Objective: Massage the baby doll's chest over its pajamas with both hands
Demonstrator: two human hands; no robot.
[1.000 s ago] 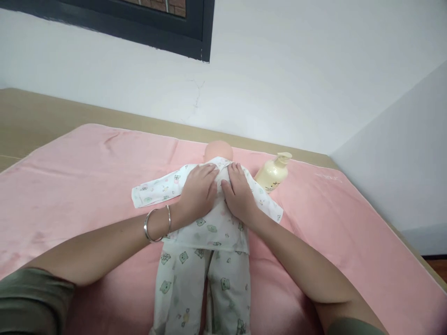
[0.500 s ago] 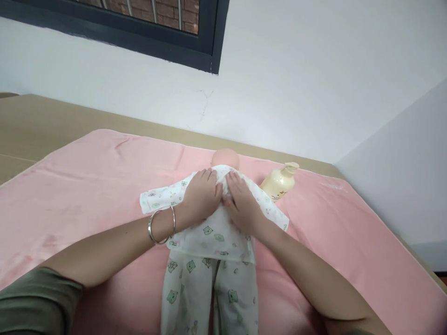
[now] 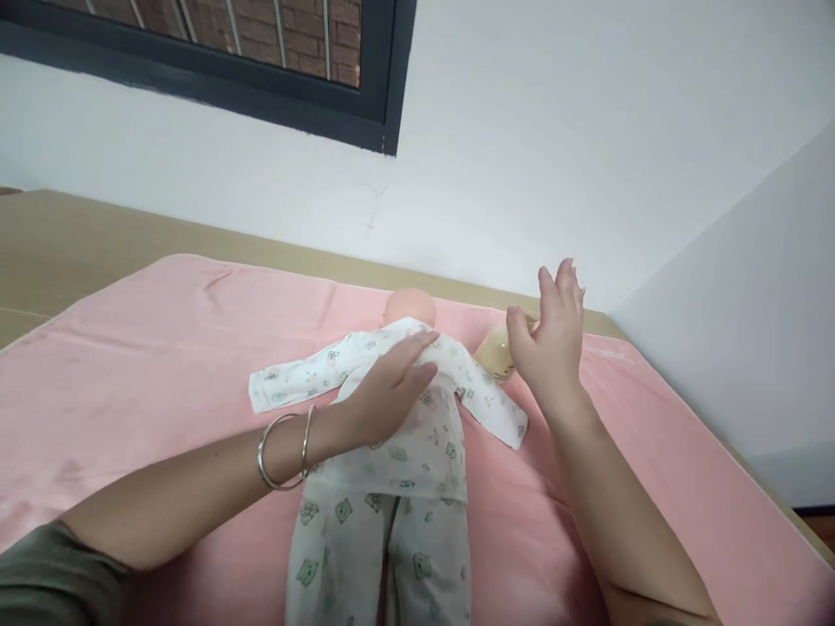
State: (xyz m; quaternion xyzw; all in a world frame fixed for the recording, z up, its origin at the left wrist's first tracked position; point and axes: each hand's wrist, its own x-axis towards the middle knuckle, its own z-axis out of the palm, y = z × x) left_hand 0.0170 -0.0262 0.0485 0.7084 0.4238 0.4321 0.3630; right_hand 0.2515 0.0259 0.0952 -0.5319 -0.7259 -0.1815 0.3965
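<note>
- The left hand (image 3: 391,398) is open and holds nothing, fingers close together and thumb slightly apart, over the upper part of the white printed top (image 3: 417,465); whether it touches the cloth is hard to tell.
- The right hand (image 3: 551,348) is raised right of center, empty and wide, its fingers pointing up and a little apart, in front of part of the pump bottle (image 3: 496,354).
- Two silver bangles (image 3: 262,456) circle the left wrist.
- The doll (image 3: 410,308) lies lengthwise from the center to the bottom edge of the frame, its bald head at the far end and its sleeves spread to both sides.
- Matching printed trousers (image 3: 339,556) cover its legs at bottom center.
- The pale yellow bottle is near the doll's right-hand sleeve in the frame, its top mostly hidden by the hand.
- A pink blanket (image 3: 163,348) lies under the doll, on a wooden surface (image 3: 84,230).
- A dark window frame (image 3: 375,69) fills the upper left, set in a white wall (image 3: 522,130).
</note>
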